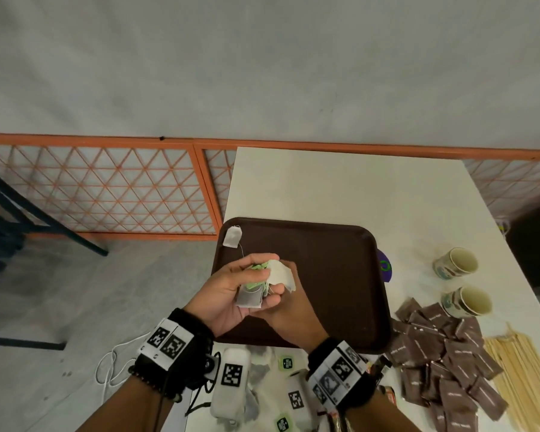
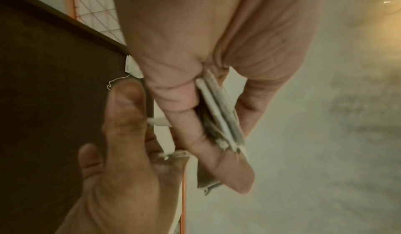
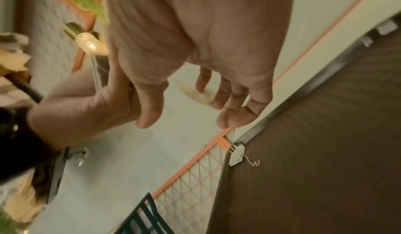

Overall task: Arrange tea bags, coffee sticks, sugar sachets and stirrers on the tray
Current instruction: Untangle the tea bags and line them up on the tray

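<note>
A brown tray (image 1: 331, 275) lies on the white table (image 1: 340, 185), with one tea bag (image 1: 232, 236) in its far left corner. Over the tray's left side my left hand (image 1: 247, 277) grips a bundle of tea bags (image 1: 251, 296) with green tags. My right hand (image 1: 286, 280) pinches a single white tea bag (image 1: 282, 272) at the bundle's top. In the left wrist view the bundle (image 2: 219, 116) sits edge-on between thumb and fingers. The right wrist view shows the lone tea bag (image 3: 236, 154) on the tray (image 3: 325, 152).
A pile of brown sachets (image 1: 443, 353) and wooden stirrers (image 1: 518, 375) lie right of the tray, near two paper cups (image 1: 455, 263) (image 1: 468, 302). More tagged tea bags (image 1: 286, 363) lie at the table's front edge. The tray's left rim is near the table's left edge.
</note>
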Tool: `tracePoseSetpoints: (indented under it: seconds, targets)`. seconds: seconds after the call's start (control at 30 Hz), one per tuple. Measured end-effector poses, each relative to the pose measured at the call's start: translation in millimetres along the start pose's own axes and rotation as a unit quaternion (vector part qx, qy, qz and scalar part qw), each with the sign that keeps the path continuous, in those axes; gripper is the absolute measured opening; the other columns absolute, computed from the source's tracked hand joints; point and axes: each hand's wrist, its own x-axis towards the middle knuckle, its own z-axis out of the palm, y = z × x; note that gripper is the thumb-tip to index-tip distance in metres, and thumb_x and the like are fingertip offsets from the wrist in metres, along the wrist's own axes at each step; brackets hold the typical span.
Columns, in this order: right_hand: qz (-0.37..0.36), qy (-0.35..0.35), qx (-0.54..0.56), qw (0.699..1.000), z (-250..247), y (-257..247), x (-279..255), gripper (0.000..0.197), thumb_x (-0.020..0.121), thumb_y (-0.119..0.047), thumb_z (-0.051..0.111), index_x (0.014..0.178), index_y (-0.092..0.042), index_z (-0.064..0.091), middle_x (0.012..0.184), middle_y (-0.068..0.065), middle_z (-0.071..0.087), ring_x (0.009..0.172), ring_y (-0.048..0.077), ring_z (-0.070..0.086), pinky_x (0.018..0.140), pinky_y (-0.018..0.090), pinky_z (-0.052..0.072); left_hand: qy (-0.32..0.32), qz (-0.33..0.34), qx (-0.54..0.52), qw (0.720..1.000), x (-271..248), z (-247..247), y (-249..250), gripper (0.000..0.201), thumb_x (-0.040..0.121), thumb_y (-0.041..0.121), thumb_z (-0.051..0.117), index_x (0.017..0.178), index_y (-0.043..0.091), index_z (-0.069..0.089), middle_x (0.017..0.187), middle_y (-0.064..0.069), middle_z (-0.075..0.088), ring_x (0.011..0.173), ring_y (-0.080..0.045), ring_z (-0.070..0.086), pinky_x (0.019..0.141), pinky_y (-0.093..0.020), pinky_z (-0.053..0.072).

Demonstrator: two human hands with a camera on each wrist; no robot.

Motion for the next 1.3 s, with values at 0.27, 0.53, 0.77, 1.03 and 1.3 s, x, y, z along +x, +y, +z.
tracePoseSetpoints:
  seconds: [0.27,0.53,0.77,1.03,1.3]
  targets:
    - [-0.046,-0.016,-0.070,0.996,-17.6,-9.6,-6.2,0.016,0.095,-0.007,0.055,0.091,-0.021,0.062,0.079,-0.007,0.064,0.070,0.003,0.062,0.064,0.021,0.047,-0.020,-0.008,-0.042,0.999,0.4,-0.3,1.9,0.044,0.061,0.001,0.077,0.105,0.008,0.074,0.086,-0.020,0.066,0.067,-0.024,0.069,0.056,-0.030,0.061]
    - [-0.127,-0.021,-0.237,0.963,-56.1,-44.9,-22.6,0.038,0.097,-0.004,0.041,0.124,-0.020,0.062,0.091,-0.009,0.062,0.071,0.002,0.058,0.069,0.016,0.049,0.045,-0.048,-0.179,0.982,6.1,-27.2,-38.0,0.030,0.080,0.005,0.038,0.077,0.010,0.068,0.089,-0.020,0.060,0.061,-0.021,0.061,0.043,-0.021,0.053]
    - [-0.095,-0.027,-0.263,0.960,-47.7,-39.5,-27.8,0.024,0.101,-0.009,0.043,0.108,-0.019,0.065,0.089,-0.020,0.056,0.075,0.000,0.059,0.070,0.011,0.041,0.011,-0.106,-0.232,0.967,29.1,-23.7,-71.2,0.042,0.090,0.051,0.062,0.097,0.009,0.066,0.095,-0.012,0.063,0.070,-0.019,0.067,0.049,-0.024,0.056]
    - [0.044,-0.075,-0.106,0.991,-81.2,-69.4,-37.9,0.025,0.105,-0.012,0.041,0.115,-0.024,0.061,0.080,0.007,0.067,0.055,0.015,0.059,0.053,0.021,0.044,0.023,-0.098,-0.194,0.976,27.0,-25.7,-73.8,0.016,0.085,0.009,0.065,0.101,0.009,0.066,0.088,-0.015,0.065,0.073,-0.024,0.071,0.044,-0.026,0.056]
    - [0.057,-0.075,0.041,0.995,-92.7,-100.5,-25.8,0.029,0.094,-0.015,0.043,0.112,-0.017,0.066,0.085,0.011,0.068,0.060,0.025,0.058,0.049,0.029,0.041,0.030,-0.082,-0.201,0.976,22.1,-43.6,-77.2,0.032,0.074,-0.001,0.074,0.106,0.005,0.075,0.098,-0.017,0.071,0.083,-0.030,0.073,0.046,-0.034,0.059]
